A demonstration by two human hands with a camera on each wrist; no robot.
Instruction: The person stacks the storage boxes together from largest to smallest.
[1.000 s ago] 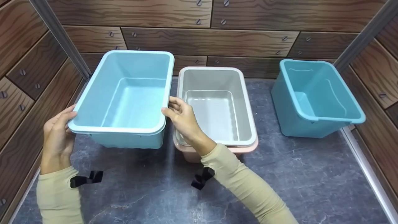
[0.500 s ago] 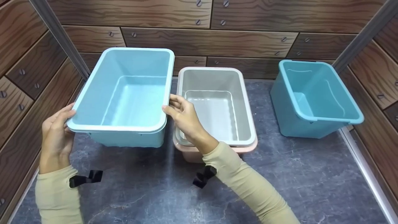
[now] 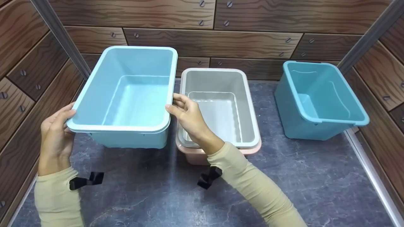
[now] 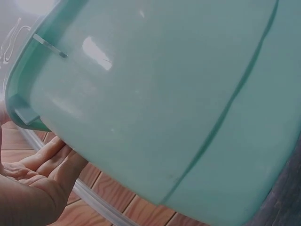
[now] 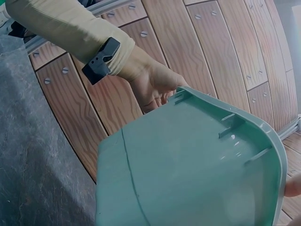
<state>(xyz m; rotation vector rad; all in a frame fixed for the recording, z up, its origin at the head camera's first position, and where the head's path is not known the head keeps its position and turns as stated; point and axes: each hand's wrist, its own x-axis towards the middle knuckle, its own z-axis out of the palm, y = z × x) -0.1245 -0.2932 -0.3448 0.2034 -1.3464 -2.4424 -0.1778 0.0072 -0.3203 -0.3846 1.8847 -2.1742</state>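
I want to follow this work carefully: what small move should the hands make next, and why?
Probably carry the light blue bin rightward, over the gray bin. The left hand and right hand hold it by opposite sides, it appears raised, and the gray bin, nested in the pink bin, stands beside it with an open top.

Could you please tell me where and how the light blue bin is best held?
I'd probably grip the light blue bin by the rim on its left and right, one hand from either side: the rim juts outward, giving fingers an edge. The left hand holds it near the front left corner, the right hand at the right side.
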